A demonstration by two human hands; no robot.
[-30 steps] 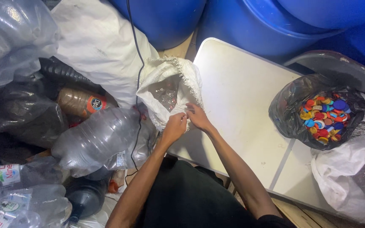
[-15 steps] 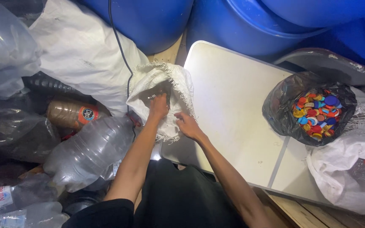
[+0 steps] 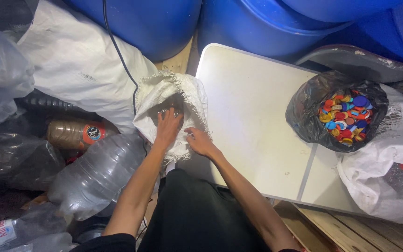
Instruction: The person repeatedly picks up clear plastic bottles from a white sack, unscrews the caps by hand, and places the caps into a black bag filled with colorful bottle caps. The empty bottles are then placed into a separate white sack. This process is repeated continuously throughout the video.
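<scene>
- Sack (image 3: 190, 95): small white woven bag, frayed rim, slumped at the near-left corner of the white folding table (image 3: 257, 121), mouth facing up and toward the person.
- Left hand (image 3: 168, 127) lies flat with fingers spread, reaching into the sack's mouth; fingertips sit at something dark and shiny just inside. Can't tell if it grips anything.
- Right hand (image 3: 200, 142) rests on the sack's lower lip, fingers curled on the cloth, looks like it pins or pinches the edge; actual pinch not visible. Hands are close together, not touching.
- Handling, my read: cloth is limp, light, no shape of its own, so it collapses unless a hand holds the mouth open. Weave looks rough, so decent grip. Frayed threads may snag fingers.
- Best hold, I'd judge: bunch the rim fabric, one hand each side of the opening.
- Contents mostly hidden; only a glint inside. Weight of the load unknown.
- Sack's underside and how far it hangs off the table edge: hidden by the arms.
- Nearby: black bag of coloured bottle caps (image 3: 343, 114) at the far-right side of the table, well apart. Crushed clear plastic bottles (image 3: 96, 175) piled to the left, a brown bottle (image 3: 73, 133) among them. Blue drums (image 3: 257, 23) behind, cut off at the top.
</scene>
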